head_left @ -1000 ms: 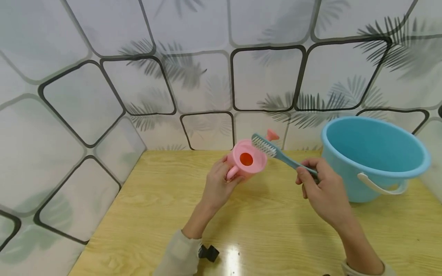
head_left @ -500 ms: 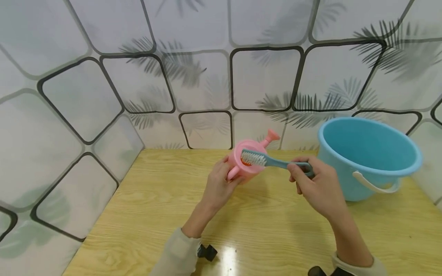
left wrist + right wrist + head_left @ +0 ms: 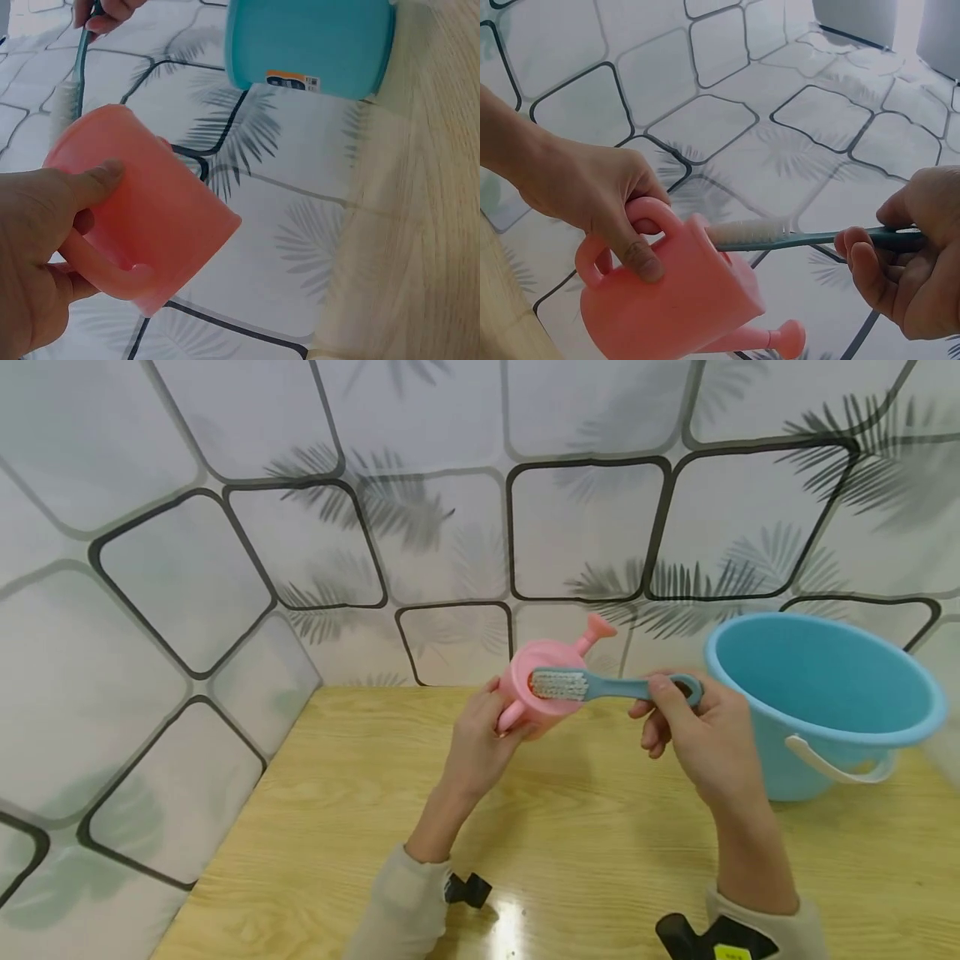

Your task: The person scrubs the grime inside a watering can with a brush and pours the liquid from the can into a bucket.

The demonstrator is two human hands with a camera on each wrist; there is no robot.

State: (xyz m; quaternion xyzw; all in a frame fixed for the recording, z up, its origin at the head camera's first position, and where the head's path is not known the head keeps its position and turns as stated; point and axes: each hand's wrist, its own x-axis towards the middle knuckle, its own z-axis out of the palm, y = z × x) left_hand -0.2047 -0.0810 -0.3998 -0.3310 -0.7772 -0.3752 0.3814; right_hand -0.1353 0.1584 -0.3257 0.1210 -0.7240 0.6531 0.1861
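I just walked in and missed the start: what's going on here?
A person's left hand holds a pink watering can while the right hand grips a blue brush. Its bristled head is at the can's opening; how far in is hard to tell. A blue bucket stands on the table to the person's right.

1. The left grip hangs over the counter toward its back edge, its fingers curled and its thumb extended flat.
2. The left forearm slants up and rightward toward that back edge.
3. The right grip hovers farther right, also near the back edge, right thumb and fingers pinched together.
4. The right forearm leans slightly left.
5. The two grips stand apart.
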